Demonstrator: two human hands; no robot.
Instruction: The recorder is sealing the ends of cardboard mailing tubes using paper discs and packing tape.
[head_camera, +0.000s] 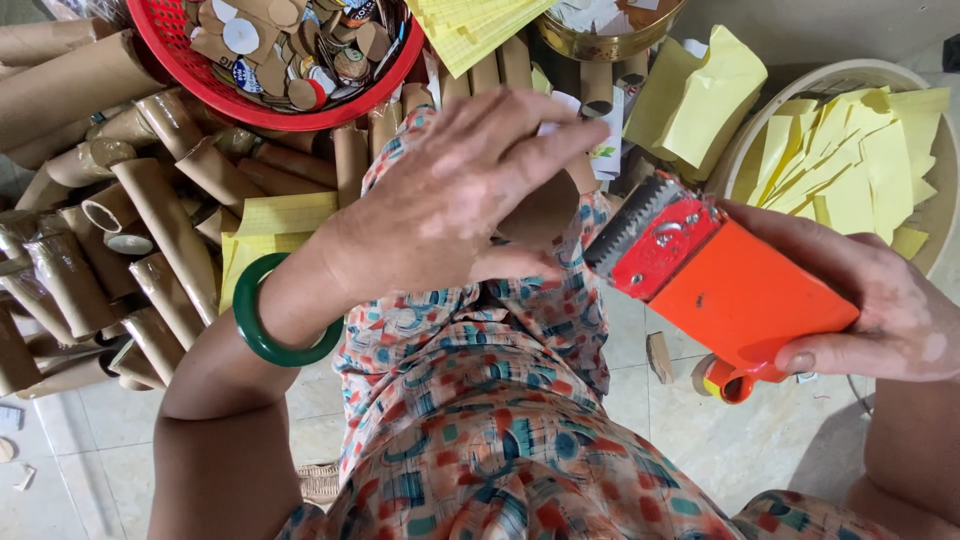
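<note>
My left hand (455, 190), with a green bangle (265, 325) on the wrist, lies palm-down over the end of a brown cardboard tube (545, 210) resting on my patterned lap; most of the tube is hidden under the hand. My right hand (885, 300) grips an orange and red tape dispenser (720, 275). Its toothed metal blade points at the tube's end, very close to it.
A pile of brown cardboard tubes (150, 220) covers the floor at left. A red basket (230, 85) of round cardboard discs sits at the top. Yellow paper sheets (270, 225) lie among the tubes, more fill a white basin (850, 165) at right.
</note>
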